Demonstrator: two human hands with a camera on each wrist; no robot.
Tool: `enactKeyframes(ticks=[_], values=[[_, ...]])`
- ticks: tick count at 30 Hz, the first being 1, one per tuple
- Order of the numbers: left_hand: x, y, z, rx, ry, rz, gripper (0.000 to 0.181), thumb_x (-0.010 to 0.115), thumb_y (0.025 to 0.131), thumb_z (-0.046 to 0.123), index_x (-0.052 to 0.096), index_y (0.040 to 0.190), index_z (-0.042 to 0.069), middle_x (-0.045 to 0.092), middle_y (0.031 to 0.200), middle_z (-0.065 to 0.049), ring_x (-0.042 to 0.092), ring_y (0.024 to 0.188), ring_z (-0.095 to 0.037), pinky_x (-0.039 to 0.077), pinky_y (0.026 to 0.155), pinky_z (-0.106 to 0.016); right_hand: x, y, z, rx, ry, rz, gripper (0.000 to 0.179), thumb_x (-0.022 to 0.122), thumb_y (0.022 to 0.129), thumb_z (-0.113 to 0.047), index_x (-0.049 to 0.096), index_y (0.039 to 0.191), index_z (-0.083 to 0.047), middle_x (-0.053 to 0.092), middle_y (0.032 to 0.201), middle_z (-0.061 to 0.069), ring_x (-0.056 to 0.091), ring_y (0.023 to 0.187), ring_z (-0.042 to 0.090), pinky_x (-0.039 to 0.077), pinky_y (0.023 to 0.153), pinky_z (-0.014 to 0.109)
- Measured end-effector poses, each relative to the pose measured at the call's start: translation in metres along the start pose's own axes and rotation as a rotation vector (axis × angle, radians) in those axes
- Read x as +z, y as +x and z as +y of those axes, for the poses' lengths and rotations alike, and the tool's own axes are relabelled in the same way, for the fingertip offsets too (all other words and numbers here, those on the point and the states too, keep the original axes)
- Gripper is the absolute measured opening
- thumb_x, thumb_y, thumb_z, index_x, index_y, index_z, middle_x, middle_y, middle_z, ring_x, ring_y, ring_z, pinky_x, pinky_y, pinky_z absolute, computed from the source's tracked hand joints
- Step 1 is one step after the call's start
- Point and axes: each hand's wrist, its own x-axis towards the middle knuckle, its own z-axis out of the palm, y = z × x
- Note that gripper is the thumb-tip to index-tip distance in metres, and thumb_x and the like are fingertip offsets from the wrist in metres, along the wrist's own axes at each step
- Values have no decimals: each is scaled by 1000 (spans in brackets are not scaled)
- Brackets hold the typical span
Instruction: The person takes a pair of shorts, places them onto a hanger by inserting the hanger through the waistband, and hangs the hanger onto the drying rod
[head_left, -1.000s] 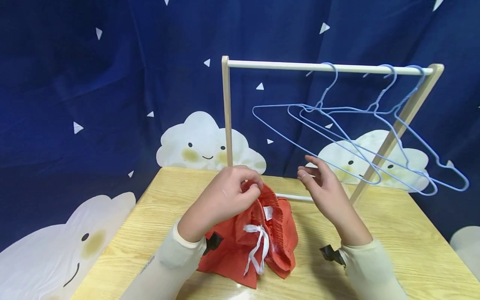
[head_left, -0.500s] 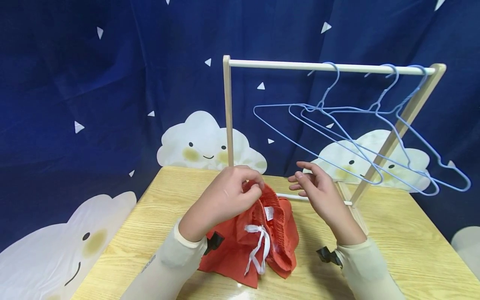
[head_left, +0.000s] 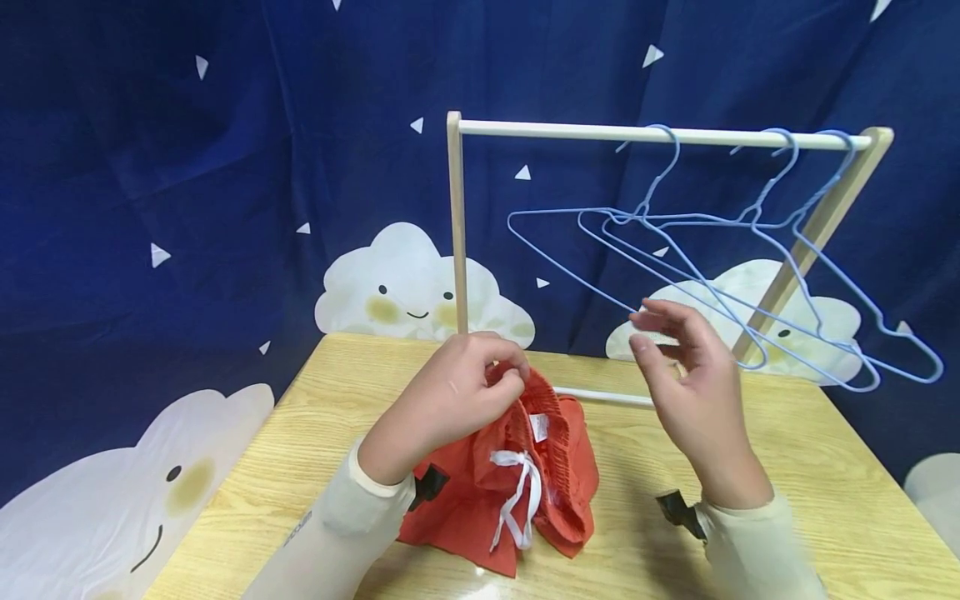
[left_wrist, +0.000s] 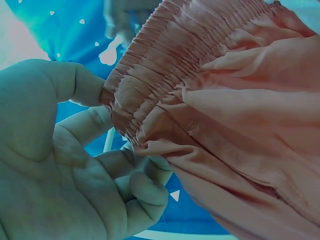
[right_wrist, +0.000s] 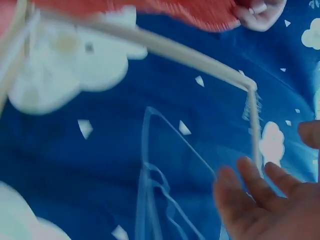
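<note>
Red shorts [head_left: 450, 517] with a gathered elastic waistband [left_wrist: 165, 55] and a white drawstring [head_left: 525, 492] hang in folds low over the table. My left hand [head_left: 457, 383] pinches the edge of that waistband between thumb and fingers; the left wrist view shows the grip close up. To the right, my right hand [head_left: 701, 387] is raised with fingers loosely bent and nothing in it. It overlaps the lower bar of the nearest blue hanger [head_left: 570, 265] in the head view. In the right wrist view its fingers [right_wrist: 255, 185] are spread beside the hangers.
A small wooden clothes rack [head_left: 456, 225] stands on the light wood table [head_left: 360, 367]. Three blue hangers hang from its white rail [head_left: 555, 130], toward the right end. A dark blue curtain [head_left: 187, 167] with white clouds and triangles is behind.
My right hand drew slightly left and down, then moved right and up, away from the shorts. The left hand keeps its pinch in the same place.
</note>
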Motion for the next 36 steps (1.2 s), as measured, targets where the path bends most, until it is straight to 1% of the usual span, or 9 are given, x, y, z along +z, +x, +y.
enactKeyframes(ticks=[3,5,9,12,15,21,26,32,36], values=[[0,0,1,0,3,-6,19,63,98,16,82,96,19,70,95,9,61,87,-15,56,75,-34,-16,3,-9,-158,-117,167,40,78,95,-6,71,134,0,75,125,18,65,122,6,48,103,17],[0,0,1,0,4,-10,19,63,98,15,82,96,19,70,95,8,61,87,-15,56,75,-34,-28,6,-12,-191,-188,248,45,82,92,-12,73,134,0,74,128,19,61,125,6,44,107,20],[0,0,1,3,7,-8,19,63,98,15,82,96,19,69,94,8,61,86,-16,55,74,-34,-51,9,-11,-15,-252,289,49,81,95,-24,70,142,-14,70,139,9,58,131,6,40,109,20],[1,0,0,-2,5,-17,19,63,99,16,82,97,19,69,95,8,61,86,-16,55,74,-34,-63,12,1,208,-249,191,51,71,104,-31,61,153,-21,65,146,7,57,131,2,41,109,17],[3,-1,-1,-15,3,-31,20,63,99,16,82,98,19,70,95,9,62,86,-15,56,74,-33,-67,15,19,334,-231,40,53,60,111,-38,52,159,-17,68,139,2,59,120,-7,43,101,10],[4,-1,-3,-15,8,-30,20,62,99,16,82,96,21,69,93,12,62,83,-13,55,71,-32,-58,18,41,370,-11,-140,47,51,115,-37,56,150,-6,75,110,-27,73,102,-8,53,86,9],[4,0,-2,2,19,-31,21,61,98,16,81,95,21,68,90,11,59,78,-12,52,67,-31,-44,19,41,441,176,-251,28,51,116,-38,64,133,-19,82,106,-14,81,94,4,61,77,18],[3,1,-1,-5,18,-47,22,60,99,17,82,97,20,68,91,11,59,78,-13,51,67,-31,-30,18,37,513,268,-364,48,45,116,-46,62,138,-7,83,107,-9,83,96,16,65,78,28],[3,1,-1,-9,17,-49,22,60,99,17,82,97,20,68,92,10,59,77,-13,51,66,-31,-26,16,39,531,339,-399,50,42,116,-49,66,136,-9,84,109,-2,84,93,20,67,77,32]])
